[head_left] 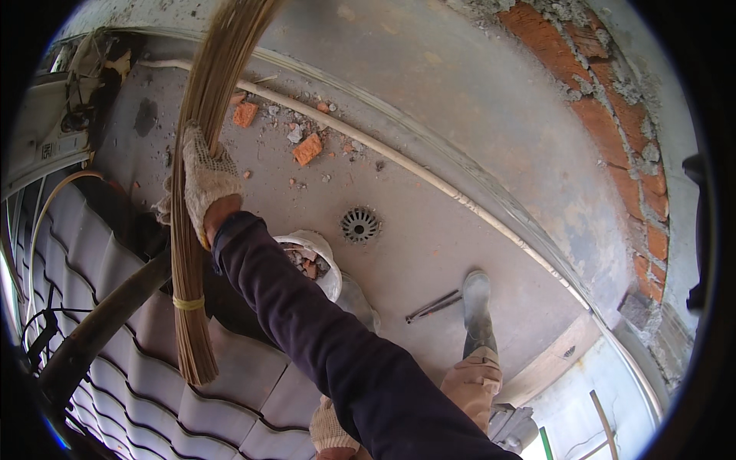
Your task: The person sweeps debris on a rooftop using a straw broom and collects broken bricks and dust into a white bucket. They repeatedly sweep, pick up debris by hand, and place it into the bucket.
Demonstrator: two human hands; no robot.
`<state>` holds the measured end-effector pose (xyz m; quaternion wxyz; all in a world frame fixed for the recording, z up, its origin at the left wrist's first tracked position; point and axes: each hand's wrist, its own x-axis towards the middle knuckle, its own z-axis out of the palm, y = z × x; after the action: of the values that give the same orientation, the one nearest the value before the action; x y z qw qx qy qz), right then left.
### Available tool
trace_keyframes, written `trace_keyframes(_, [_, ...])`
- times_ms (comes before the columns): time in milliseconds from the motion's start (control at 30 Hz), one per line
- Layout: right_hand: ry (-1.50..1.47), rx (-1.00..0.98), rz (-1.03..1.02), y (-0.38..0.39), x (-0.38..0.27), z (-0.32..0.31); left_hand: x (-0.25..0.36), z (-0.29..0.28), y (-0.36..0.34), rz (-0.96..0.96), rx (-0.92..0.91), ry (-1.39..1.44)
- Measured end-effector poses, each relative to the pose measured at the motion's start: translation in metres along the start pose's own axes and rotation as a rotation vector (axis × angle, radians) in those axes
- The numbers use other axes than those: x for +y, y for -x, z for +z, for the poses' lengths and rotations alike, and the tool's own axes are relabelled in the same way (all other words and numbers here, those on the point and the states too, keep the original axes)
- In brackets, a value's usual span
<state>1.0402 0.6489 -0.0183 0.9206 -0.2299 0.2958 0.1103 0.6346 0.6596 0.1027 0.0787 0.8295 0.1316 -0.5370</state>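
Note:
My right hand [205,172], in a pale knitted glove and a dark sleeve, reaches to the upper left and is closed around a stick broom [190,253]. The broom is a bundle of thin brown sticks with a yellow band near its lower end. Its sticks fan out toward the top edge, above the concrete floor. My left hand [333,429], also gloved, is low in the picture, beside the right sleeve; its fingers are hidden. Under the right forearm stands a white bucket [335,284] holding broken rubble [310,264].
Orange brick pieces [307,149] and grey crumbs lie near a long pale pipe [399,159] along the wall. A round drain [360,225] is in the floor. Long-handled pincers [433,305] lie by my boot [476,295]. Roof tiles [230,368] and a thick pole [107,322] are at left.

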Motion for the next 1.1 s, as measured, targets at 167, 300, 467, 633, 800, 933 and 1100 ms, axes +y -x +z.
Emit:
trace_keyframes(167, [-0.236,0.022,0.215,0.106,-0.038,-0.059,0.006,-0.006,0.003,0.009,0.049,-0.119])
trace_keyframes(300, [-0.218,0.597,0.159,0.172,-0.071,-0.112,0.008,-0.007,0.003,0.021,-0.011,-0.028])
trace_keyframes(467, [-0.158,0.373,0.093,0.111,-0.072,-0.115,0.007,0.0,0.007,0.106,0.145,-0.065])
trace_keyframes(633, [-0.002,0.006,-0.027,0.087,-0.021,-0.043,0.007,0.001,0.008,0.0,0.001,-0.029])
trace_keyframes(800, [-0.353,0.124,0.198,0.151,-0.043,-0.071,0.013,-0.002,0.009,0.017,0.006,-0.042])
trace_keyframes(933, [-0.33,0.424,0.171,0.171,-0.056,-0.121,0.016,-0.003,0.007,0.043,0.042,-0.046])
trace_keyframes(1100, [0.377,0.186,-0.011,0.044,-0.012,-0.086,0.019,-0.008,0.004,0.028,-0.016,-0.027])
